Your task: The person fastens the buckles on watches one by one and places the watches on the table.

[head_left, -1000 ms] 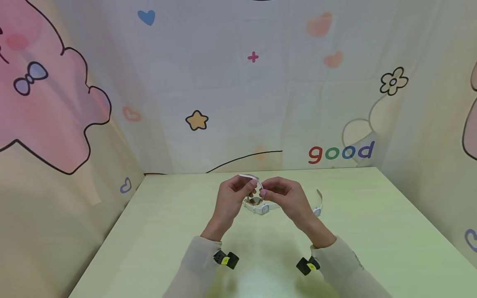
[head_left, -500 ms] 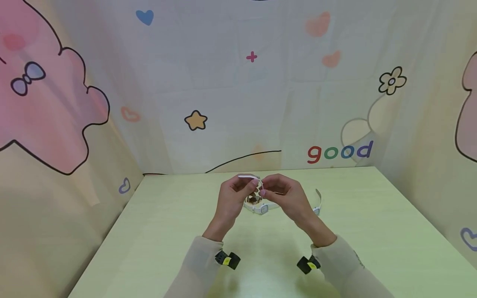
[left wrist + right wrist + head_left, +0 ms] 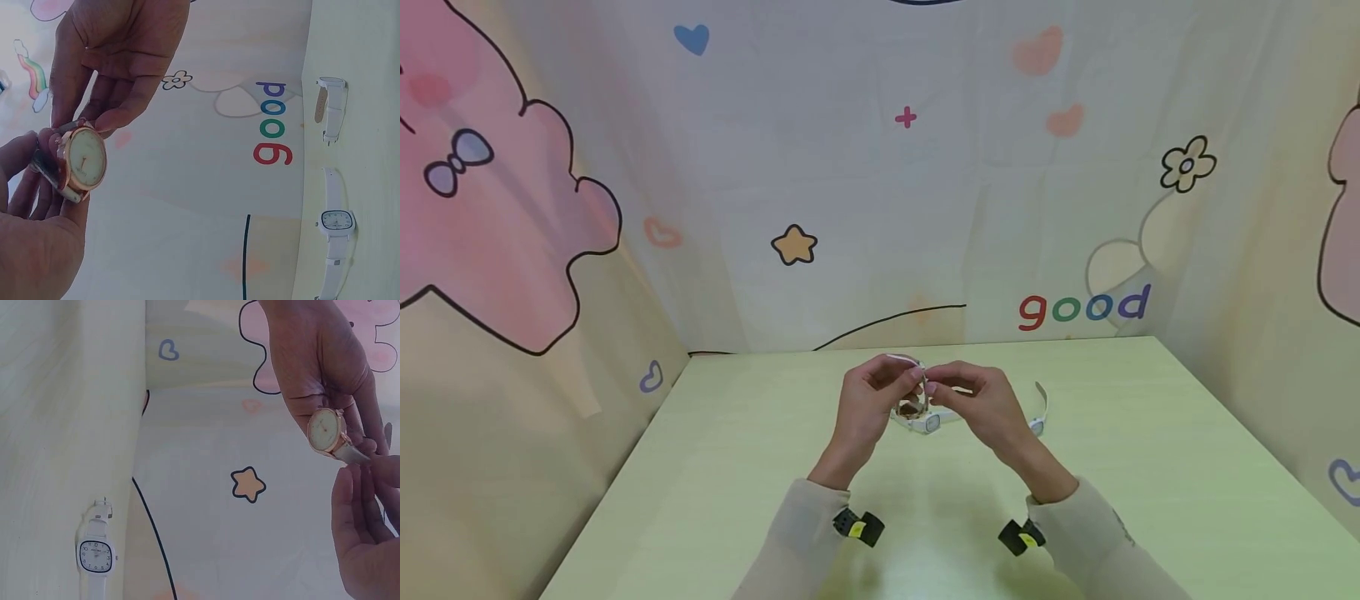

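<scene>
Both hands hold up a wristwatch (image 3: 910,410) with a round rose-gold case and a pale strap, above the back of the table. My left hand (image 3: 867,408) pinches the strap between thumb and fingers. From the other side, my right hand (image 3: 992,404) has its thumb and fingertips on the strap near the left thumb. In the left wrist view the pale round dial (image 3: 86,159) faces the camera, below the right hand. The right wrist view shows the case (image 3: 325,430) hanging by the left palm, with part of the strap hidden by fingers.
A white watch with a squarish dial (image 3: 932,422) lies on the table (image 3: 737,483) just beyond the hands. Another white watch (image 3: 1038,426) rests farther right, its strap arched up. A printed curtain (image 3: 865,183) stands behind the table's back edge.
The right thumb and fingertips have come closer to the left thumb along the strap. The strap's upper end has tipped down a little, and the watch has shifted slightly. The watches on the table stay put.
</scene>
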`<state>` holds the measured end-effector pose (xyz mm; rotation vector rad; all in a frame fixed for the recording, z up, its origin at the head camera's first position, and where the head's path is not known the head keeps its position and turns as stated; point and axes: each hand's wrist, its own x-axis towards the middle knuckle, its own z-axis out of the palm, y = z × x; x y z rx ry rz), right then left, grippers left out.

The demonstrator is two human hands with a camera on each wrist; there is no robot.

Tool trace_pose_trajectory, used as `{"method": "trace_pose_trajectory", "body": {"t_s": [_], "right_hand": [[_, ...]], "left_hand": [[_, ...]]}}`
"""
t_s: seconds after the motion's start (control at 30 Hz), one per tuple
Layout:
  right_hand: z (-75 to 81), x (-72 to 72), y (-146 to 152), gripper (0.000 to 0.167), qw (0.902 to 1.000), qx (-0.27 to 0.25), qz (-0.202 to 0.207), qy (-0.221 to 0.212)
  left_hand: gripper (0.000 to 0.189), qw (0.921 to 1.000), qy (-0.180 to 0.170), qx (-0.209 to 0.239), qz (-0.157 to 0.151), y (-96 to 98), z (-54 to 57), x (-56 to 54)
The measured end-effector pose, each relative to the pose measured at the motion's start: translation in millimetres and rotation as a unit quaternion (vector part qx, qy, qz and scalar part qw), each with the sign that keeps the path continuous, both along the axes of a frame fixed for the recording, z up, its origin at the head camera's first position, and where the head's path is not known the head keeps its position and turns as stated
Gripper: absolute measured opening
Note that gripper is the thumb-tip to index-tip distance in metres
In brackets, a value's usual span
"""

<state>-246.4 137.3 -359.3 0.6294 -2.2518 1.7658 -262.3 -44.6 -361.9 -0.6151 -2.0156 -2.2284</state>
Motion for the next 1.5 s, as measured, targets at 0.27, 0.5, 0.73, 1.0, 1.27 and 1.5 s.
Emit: {"method": "trace_pose_trajectory", "body": {"t_s": [0.27, 0.5, 0.73, 1.0, 1.27, 1.5], "right_hand": [[3.2, 1.9, 2, 0.023, 0.9996, -0.022, 0.019, -0.006], [6.7, 3.2, 3, 0.026, 0.9998, -0.020, 0.001, -0.006], [8.3, 4.9, 5, 0.025, 0.9992, -0.032, -0.019, -0.008], [10.9, 6.9, 3, 0.024, 0.9986, -0.031, -0.039, -0.015], [8.9, 8.5, 1, 0.020, 0.9975, -0.017, -0.068, -0.007], [4.7, 9.0, -2, 0.018, 0.9910, -0.021, -0.106, 0.079]], "left_hand": [[0.026, 0.9998, -0.001, 0.008, -0.020, -3.9, 0.2, 1.9], [0.029, 0.9987, 0.013, -0.012, -0.049, -6.0, 2.0, 3.5], [0.031, 0.9963, 0.027, -0.029, -0.077, -6.7, 2.4, 4.7], [0.032, 0.9959, 0.029, -0.042, -0.075, -4.1, 2.8, 6.3], [0.032, 0.9953, 0.021, -0.058, -0.075, -2.0, 1.1, 5.7], [0.029, 0.9966, 0.021, -0.037, -0.071, 2.4, 3.5, 6.8]]}}
